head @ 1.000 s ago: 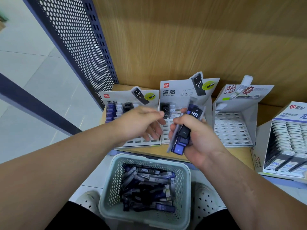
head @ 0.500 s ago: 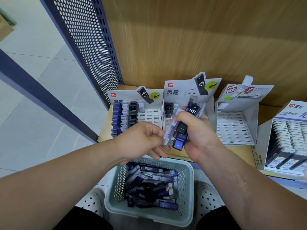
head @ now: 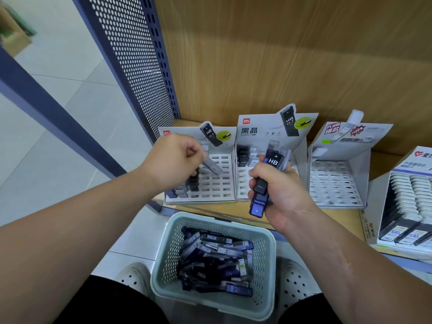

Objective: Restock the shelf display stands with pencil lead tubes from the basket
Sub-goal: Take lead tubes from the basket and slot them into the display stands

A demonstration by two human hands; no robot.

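Two hands work a stationery shelf [head: 327, 218]: the left hand [head: 173, 160] pinches one grey lead tube [head: 212, 166] over the left display stand [head: 225, 185], the right hand [head: 281, 191] grips a bundle of tubes [head: 263, 183]; more tubes [head: 215, 260] lie in the basket [head: 163, 260] below.

Facing a stationery shop's retail shelving: looking down on white printed cardboard display stands [head: 336, 183] with black pencil lead tubes [head: 243, 156] in slotted rows, sitting on a light wooden shelf [head: 339, 220] beside a dark blue perforated metal side panel [head: 131, 54], over a pale tiled floor [head: 70, 101].
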